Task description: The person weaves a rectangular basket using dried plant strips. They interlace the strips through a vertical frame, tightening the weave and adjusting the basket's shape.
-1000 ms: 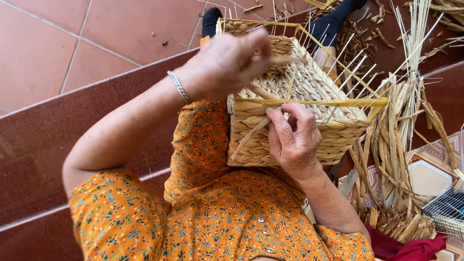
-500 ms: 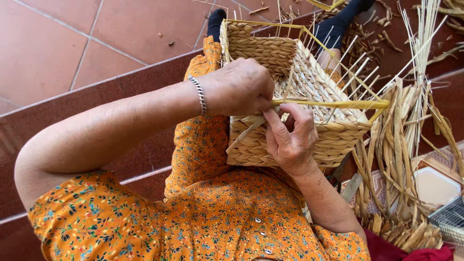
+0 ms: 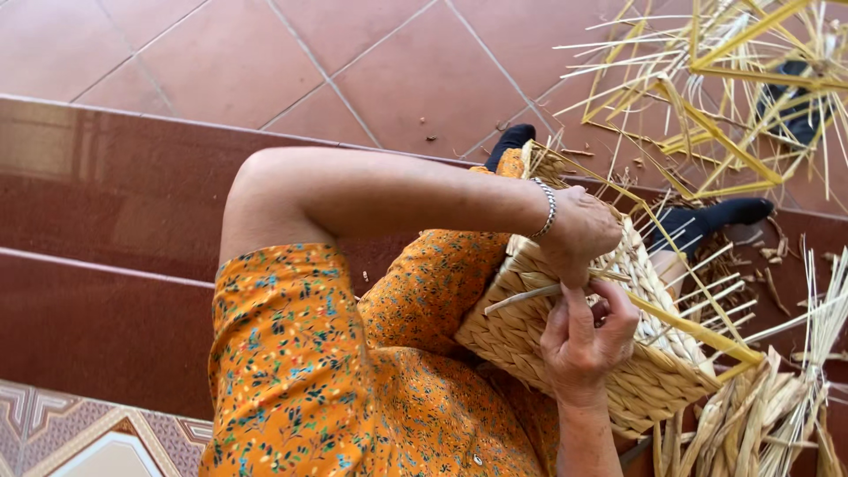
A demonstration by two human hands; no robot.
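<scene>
Clearly, both hands were busy on the woven basket (image 3: 618, 371), which lay tilted on the lap against the orange floral dress (image 3: 353, 380). My left hand (image 3: 581, 237), with a silver bracelet (image 3: 548, 208) at the wrist, was curled shut around a pale straw strand (image 3: 521, 299) at the basket's rim. My right hand (image 3: 587, 340) sat just at six o'clock from it, fingers (image 3: 565, 309) closed on the same strand and pressing against the weave.

As I judged it, the strand could split or slip free if tugged at a sharp angle, since it passed between tight plaits. The stiff yellow frame rod (image 3: 698, 334) running toward four o'clock could poke the right hand or catch the strand. The basket might also slide off the lap, as nothing but the hands steadied it.

At five o'clock a bundle of dried rush stalks (image 3: 760, 424) crowded the basket's lower corner. At one o'clock an unfinished yellow frame with loose straws (image 3: 724, 106) fanned out over the red tiled floor (image 3: 353, 62). A foot in a dark sock (image 3: 707, 216) lay just beyond the basket, and scraps littered the dark red step (image 3: 106, 177).
</scene>
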